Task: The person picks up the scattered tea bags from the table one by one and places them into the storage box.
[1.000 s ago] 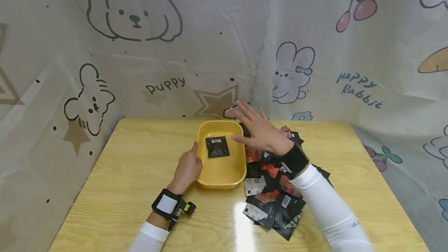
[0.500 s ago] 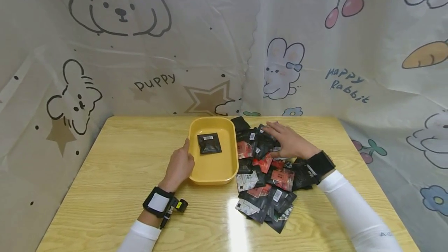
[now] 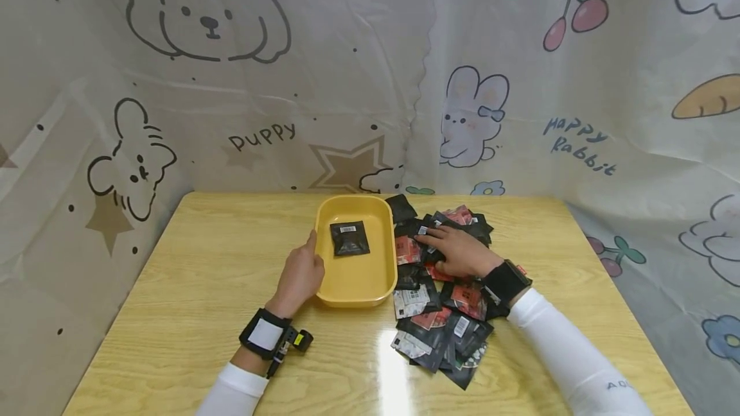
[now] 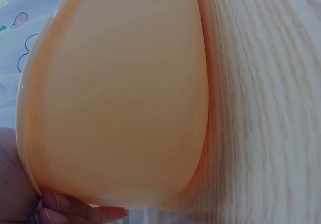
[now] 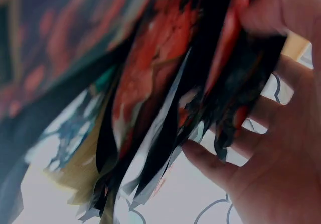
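Observation:
A yellow plastic tray (image 3: 361, 284) stands on the wooden table with one small black packet (image 3: 349, 239) lying inside, its white barcode label facing up. My left hand (image 3: 297, 276) holds the tray's left side; in the left wrist view its fingers (image 4: 75, 209) curl at the rim. My right hand (image 3: 462, 253) lies over the heap of packets with fingers stretched toward the tray, touching the top ones. Seen from the right wrist, a dark packet (image 5: 248, 71) sits between thumb and fingers, which look fairly straight.
Close along the tray's right side spread several overlapping black packets, some with red labels (image 3: 469, 302) and some with white labels (image 3: 412, 300). A single packet (image 3: 401, 208) lies at the table's back edge. Behind the table (image 3: 231, 262) hangs a printed cloth (image 3: 347, 82).
My right hand has moved from above the tray's right rim to the heap's far side, then left and nearer onto the packets. The left hand keeps its hold on the tray.

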Demonstrator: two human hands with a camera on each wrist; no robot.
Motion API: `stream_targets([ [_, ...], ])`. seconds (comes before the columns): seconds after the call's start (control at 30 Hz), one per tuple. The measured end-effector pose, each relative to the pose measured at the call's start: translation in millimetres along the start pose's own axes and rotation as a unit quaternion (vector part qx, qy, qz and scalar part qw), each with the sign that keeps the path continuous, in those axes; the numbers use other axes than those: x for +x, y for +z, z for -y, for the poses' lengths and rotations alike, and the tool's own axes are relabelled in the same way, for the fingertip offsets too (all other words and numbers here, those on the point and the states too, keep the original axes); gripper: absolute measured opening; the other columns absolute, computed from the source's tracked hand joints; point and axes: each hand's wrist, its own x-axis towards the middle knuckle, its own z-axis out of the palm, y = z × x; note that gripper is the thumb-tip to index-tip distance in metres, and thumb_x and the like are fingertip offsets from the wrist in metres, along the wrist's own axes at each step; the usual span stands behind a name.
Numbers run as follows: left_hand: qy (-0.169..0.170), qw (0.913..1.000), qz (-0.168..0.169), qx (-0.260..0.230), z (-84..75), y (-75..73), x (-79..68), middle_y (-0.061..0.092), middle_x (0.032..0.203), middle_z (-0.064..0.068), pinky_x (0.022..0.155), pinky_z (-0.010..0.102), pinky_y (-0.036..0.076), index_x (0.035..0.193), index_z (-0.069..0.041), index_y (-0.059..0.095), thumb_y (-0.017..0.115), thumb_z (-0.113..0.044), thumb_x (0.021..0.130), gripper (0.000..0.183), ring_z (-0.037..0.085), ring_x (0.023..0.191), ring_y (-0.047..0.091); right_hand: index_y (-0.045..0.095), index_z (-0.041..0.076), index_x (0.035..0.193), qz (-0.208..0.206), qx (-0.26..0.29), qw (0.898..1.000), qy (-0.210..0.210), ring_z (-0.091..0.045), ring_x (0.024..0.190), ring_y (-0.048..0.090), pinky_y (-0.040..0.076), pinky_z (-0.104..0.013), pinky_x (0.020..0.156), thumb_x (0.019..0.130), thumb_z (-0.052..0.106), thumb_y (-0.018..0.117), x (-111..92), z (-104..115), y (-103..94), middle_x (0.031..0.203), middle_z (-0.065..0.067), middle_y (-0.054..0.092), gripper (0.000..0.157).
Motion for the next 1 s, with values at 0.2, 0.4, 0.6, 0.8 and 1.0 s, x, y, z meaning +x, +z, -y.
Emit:
stream_targets([
  [0.2, 0.008, 1.0, -0.002, 0.005, -1.5, -0.7, 0.9, 0.058, 0.086, 0.018, 0.043, 0.029, 0.041, 0.139, 0.008, 0.025, 0.044, -0.001, 0.088, 0.055, 0.013, 0.048, 0.046, 0.043, 0.02, 0.138, -0.058, -0.004, 0.998, -0.009, -0.024, 0.112, 0.049, 0.045, -0.045, 0.087, 0.087, 0.013, 0.051, -8.3, -1.8, -5.1, 0.129, -0.009, 0.052, 0.052],
  [0.4, 0.007, 1.0, 0.0, 0.001, -0.5, -1.1, 0.6, 0.058, 0.09, 0.019, 0.043, 0.029, 0.041, 0.139, 0.008, 0.025, 0.045, -0.001, 0.087, 0.056, 0.013, 0.049, 0.047, 0.059, 0.016, 0.122, -0.118, 0.0, 0.992, -0.052, -0.017, 0.1, 0.056, 0.041, -0.048, 0.091, 0.092, 0.02, 0.055, -17.8, -1.7, -12.3, 0.113, -0.002, 0.062, 0.03],
  [0.6, 0.004, 1.0, 0.0, -0.005, 0.2, -2.1, -0.3, 0.057, 0.09, 0.019, 0.043, 0.029, 0.041, 0.139, 0.008, 0.025, 0.045, -0.001, 0.088, 0.056, 0.013, 0.048, 0.046, 0.065, 0.017, 0.113, -0.119, 0.032, 0.992, -0.043, -0.006, 0.075, 0.056, 0.044, -0.037, 0.081, 0.093, 0.02, 0.048, -27.9, 3.9, -26.5, 0.105, 0.002, 0.064, 0.027],
  [0.8, -0.001, 1.0, 0.001, -0.007, 1.0, -0.9, 0.4, 0.058, 0.092, 0.019, 0.043, 0.028, 0.042, 0.139, 0.008, 0.025, 0.044, -0.001, 0.088, 0.056, 0.012, 0.048, 0.047, 0.056, 0.015, 0.124, -0.123, 0.037, 0.992, -0.001, -0.006, 0.05, 0.04, 0.04, -0.032, 0.054, 0.095, 0.014, 0.049, -33.9, 5.6, -57.6, 0.092, -0.001, 0.063, 0.03],
  [1.0, 0.003, 1.0, -0.002, -0.005, -2.1, -1.1, 0.4, 0.058, 0.09, 0.019, 0.043, 0.029, 0.042, 0.138, 0.009, 0.025, 0.044, 0.0, 0.086, 0.056, 0.013, 0.048, 0.047, 0.053, 0.017, 0.128, -0.254, 0.035, 0.966, -0.01, -0.015, 0.066, 0.058, 0.049, -0.039, 0.061, 0.096, 0.014, 0.047, -18.5, 11.6, -94.4, 0.101, -0.008, 0.066, 0.032],
])
